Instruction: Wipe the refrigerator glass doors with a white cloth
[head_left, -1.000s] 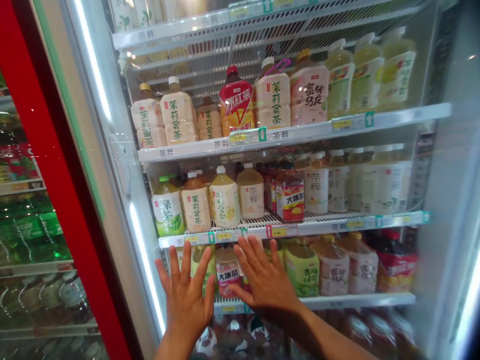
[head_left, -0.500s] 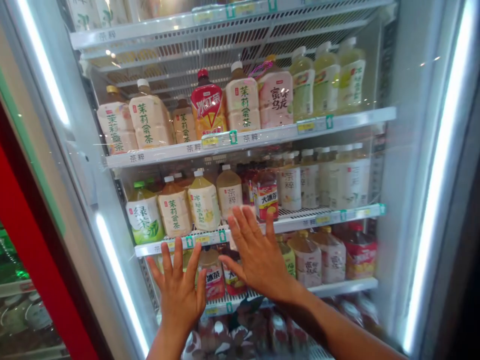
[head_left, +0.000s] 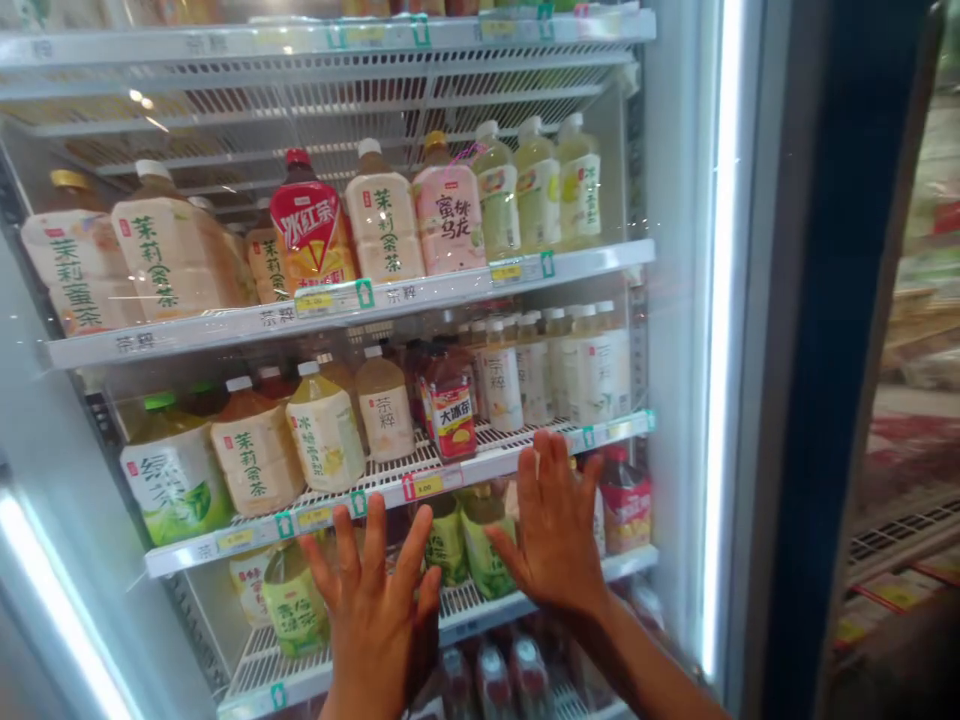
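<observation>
Both my hands are raised, palms turned toward a lit drinks cooler, and neither holds anything. My left hand (head_left: 375,600) has its fingers spread in front of the lower shelf, close to a green-labelled bottle (head_left: 295,605). To its right, my right hand (head_left: 559,530) is stretched out with the thumb apart, its fingertips overlapping the middle shelf edge (head_left: 487,465). Two green bottles (head_left: 487,540) show between the hands. A dark bottle with a red label (head_left: 452,410) stands on the middle shelf above them. Faint reflections suggest glass before the shelves; whether my palms touch it I cannot tell.
Large tea bottles (head_left: 169,250) line the upper shelf, beside a red-labelled bottle (head_left: 311,225) and a pink one (head_left: 450,215). A green-capped bottle (head_left: 176,480) stands at middle left. A light strip (head_left: 720,330) and dark frame (head_left: 810,380) bound the right, with other shelving (head_left: 900,500) beyond.
The view has swung right, so the cooler sits further left and the shelving beyond its right side shows. Both hands stay raised and open, now in front of a more rightward part of the shelves.
</observation>
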